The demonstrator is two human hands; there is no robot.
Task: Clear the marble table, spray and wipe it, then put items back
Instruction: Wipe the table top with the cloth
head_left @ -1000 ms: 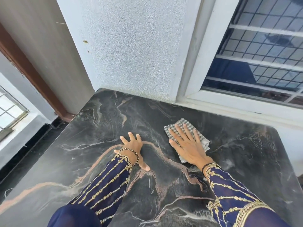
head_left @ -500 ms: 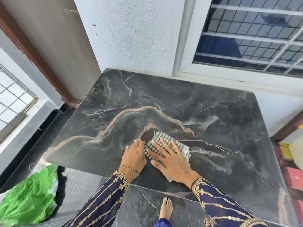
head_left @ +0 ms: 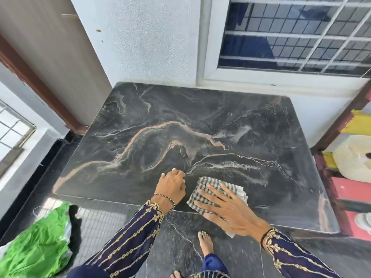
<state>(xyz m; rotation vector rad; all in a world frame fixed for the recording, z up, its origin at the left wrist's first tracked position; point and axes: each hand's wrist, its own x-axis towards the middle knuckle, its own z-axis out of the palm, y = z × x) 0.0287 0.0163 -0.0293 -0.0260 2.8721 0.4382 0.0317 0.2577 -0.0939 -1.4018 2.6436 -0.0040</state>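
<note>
The person leans over the dark marble desk (head_left: 180, 117) with both arms reaching forward in navy sleeves stitched with gold. The right hand (head_left: 224, 209) lies flat, palm down, fingers straight and spread wide towards 11 o'clock. It presses on the checked cloth (head_left: 202, 180), which sits at the desk's near edge at about 6 o'clock. A pale corner of the cloth shows under the wrist, past that edge. The left hand (head_left: 172, 187) rests just beside the cloth at its 9 o'clock. Its fingers are loosely bent and hold nothing, the tips down on the marble. A bare foot (head_left: 204, 243) stands on the floor below, and a green bag (head_left: 36, 243) lies at 8 o'clock.
</note>
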